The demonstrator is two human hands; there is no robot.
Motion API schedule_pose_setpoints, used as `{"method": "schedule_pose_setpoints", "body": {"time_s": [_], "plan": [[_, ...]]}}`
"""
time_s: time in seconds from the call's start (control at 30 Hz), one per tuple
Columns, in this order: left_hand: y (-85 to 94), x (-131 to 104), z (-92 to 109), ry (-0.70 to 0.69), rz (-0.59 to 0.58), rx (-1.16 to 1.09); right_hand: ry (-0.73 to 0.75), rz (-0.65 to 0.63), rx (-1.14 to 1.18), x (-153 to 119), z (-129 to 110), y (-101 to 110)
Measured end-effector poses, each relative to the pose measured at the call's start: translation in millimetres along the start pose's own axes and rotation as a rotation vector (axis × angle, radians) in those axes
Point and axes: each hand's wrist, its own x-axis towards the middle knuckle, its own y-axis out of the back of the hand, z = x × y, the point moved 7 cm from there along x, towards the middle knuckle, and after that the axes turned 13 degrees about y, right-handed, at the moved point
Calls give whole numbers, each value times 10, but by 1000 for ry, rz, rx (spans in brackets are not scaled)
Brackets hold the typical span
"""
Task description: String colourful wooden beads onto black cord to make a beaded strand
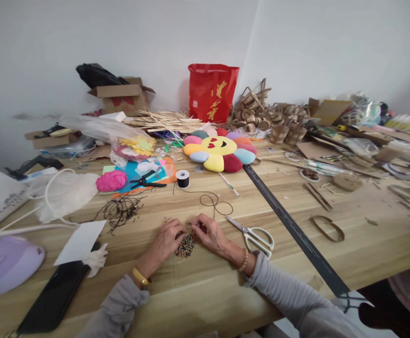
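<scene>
A small heap of dark, multicoloured beads [185,246] lies on the table between my two hands. My left hand [167,239] rests at the heap's left side, thumb and fingers pinched together; what is in them is too small to make out. On the other side, my right hand [210,234] pinches what looks like the end of a thin black cord [207,192]. That cord lies in loose loops behind my hands, near its white-flanged spool [182,179]. White-handled scissors [257,236] lie partly spread just right of my right hand.
A tangle of black cord [123,211], black-handled pliers [146,182] and pink yarn [111,180] lie to the left. Nearer are a phone [55,295] and a lilac device [11,265]. Behind sits a flower cushion [220,150]; a dark strip [292,225] crosses the right side.
</scene>
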Motion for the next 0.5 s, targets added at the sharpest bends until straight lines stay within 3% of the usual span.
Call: {"method": "schedule_pose_setpoints", "body": {"time_s": [0.2,0.37,0.5], "plan": [[-46,58,-165,69,54,-333,20,34,-157,-3,9,114],[-31,90,-375,214,40,-620,121,-113,-298,-24,-31,17],[-3,107,-463,253,36,-758,124,-188,-333,-55,-15,-95]]}}
